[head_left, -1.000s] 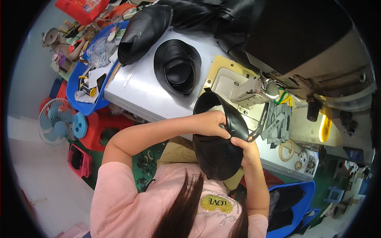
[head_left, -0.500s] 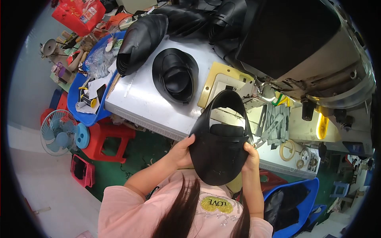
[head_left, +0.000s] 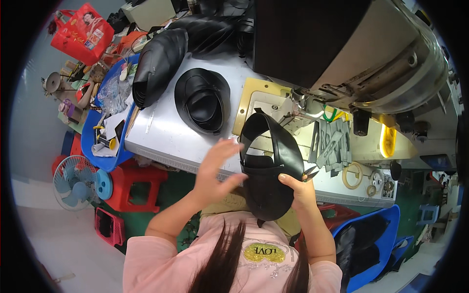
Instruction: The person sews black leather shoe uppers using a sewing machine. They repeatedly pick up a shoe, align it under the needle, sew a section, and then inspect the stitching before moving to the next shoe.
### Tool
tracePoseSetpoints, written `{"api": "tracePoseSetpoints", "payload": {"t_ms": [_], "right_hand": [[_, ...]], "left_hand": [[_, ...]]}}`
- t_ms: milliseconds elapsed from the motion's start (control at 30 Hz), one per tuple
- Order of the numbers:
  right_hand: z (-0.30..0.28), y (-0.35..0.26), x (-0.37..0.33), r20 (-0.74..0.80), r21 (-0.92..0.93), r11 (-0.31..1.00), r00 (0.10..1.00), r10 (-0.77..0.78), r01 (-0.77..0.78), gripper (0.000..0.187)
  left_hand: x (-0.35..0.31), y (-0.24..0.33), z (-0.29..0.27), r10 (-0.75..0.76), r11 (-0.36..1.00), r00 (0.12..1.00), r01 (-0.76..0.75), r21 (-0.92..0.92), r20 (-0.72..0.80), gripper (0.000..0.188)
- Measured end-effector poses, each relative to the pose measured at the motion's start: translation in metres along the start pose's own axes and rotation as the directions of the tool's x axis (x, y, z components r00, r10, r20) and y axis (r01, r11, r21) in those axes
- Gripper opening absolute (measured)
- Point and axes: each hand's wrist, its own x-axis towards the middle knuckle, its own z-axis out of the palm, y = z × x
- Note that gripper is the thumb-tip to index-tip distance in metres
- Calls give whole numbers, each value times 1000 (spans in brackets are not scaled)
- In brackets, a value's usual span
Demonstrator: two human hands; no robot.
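Note:
A black leather shoe upper [head_left: 267,193] is held upright over the front edge of the sewing table, its opening facing up and away. My right hand [head_left: 296,189] grips its right side, with the thumb lying on the black surface. Dark pointed blades, apparently thread snips [head_left: 311,172], stick out beside that hand's fingers; their handles are hidden. My left hand [head_left: 215,171] is open at the left of the upper, fingers spread and slightly blurred, holding nothing. Farther back on the white table lies a nested stack of black uppers [head_left: 202,101].
A sewing machine [head_left: 376,63] fills the far right, with a yellow-edged plate [head_left: 244,107] by its needle area. Grey strips [head_left: 333,141] lie right of the upper. Rolled black uppers [head_left: 159,68] sit at the back left. Blue bins [head_left: 93,141] and a red stool [head_left: 132,188] flank the table.
My left hand has let go of the upper's left side and opened. The upper has turned in my right hand, showing more of its right inner side. The snips' blades have come into sight.

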Motion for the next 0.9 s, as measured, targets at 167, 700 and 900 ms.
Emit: {"api": "tracePoseSetpoints", "payload": {"t_ms": [167,700,900], "right_hand": [[11,-2,2,27,-48,997,998,-53,54,36],[20,-59,32,77,-296,948,992,-98,117,30],[7,-65,19,92,-436,843,947,-308,316,18]], "left_hand": [[45,13,19,-211,978,846,186,99,490,35],[84,12,22,-314,818,796,503,-278,517,15],[103,19,23,-278,812,787,499,-304,550,17]]}}
